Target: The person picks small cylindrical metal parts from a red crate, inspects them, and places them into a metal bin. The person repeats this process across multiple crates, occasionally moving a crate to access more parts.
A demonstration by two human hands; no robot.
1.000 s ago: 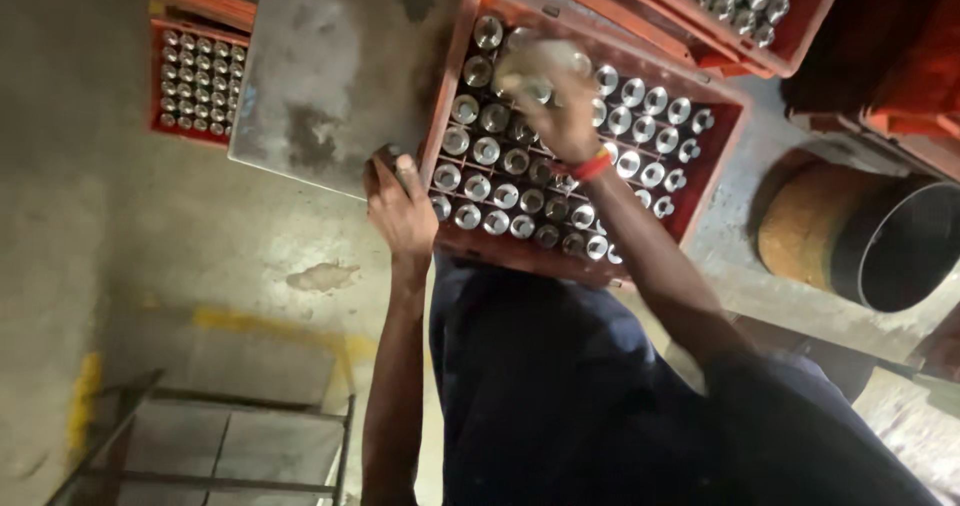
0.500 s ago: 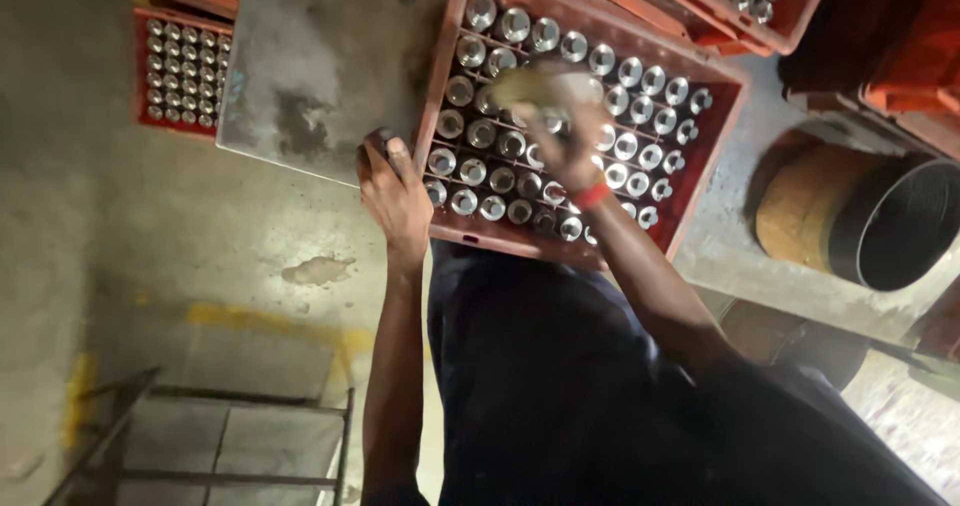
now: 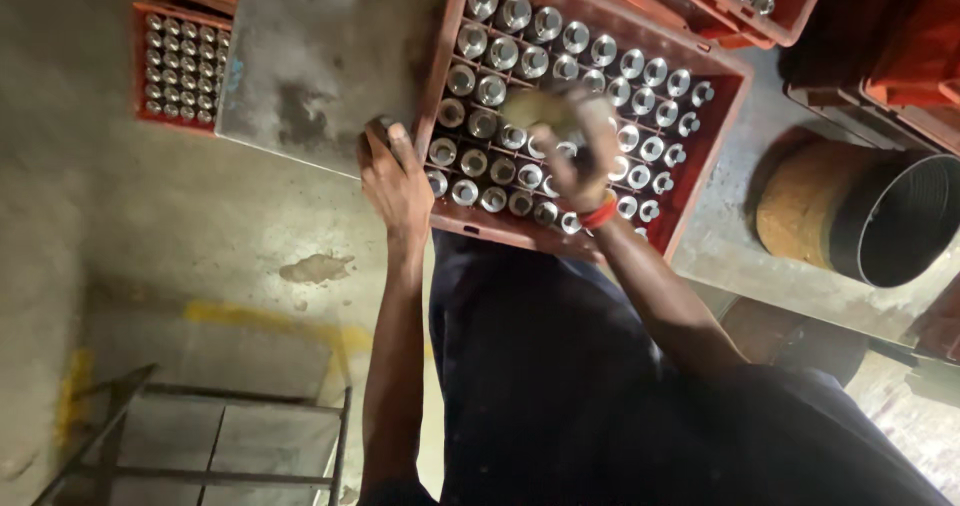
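Red plastic compartmented crate (image 3: 700,181) of shiny metal cylinders (image 3: 545,26) set on grey metal surface (image 3: 320,56). Left hand (image 3: 395,181) pressed at crate corner, fingers curled, seemingly steadying it. Right hand (image 3: 575,146) blurred over cylinders; fingers' state cannot be told.

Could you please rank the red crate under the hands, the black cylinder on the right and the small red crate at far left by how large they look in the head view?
1. Red crate
2. Black cylinder
3. Small red crate, though it lies farther away, so true size is unsure.

Workshop; red crates (image 3: 700,196) of metal cylinders (image 3: 545,26); steel bench (image 3: 320,56)
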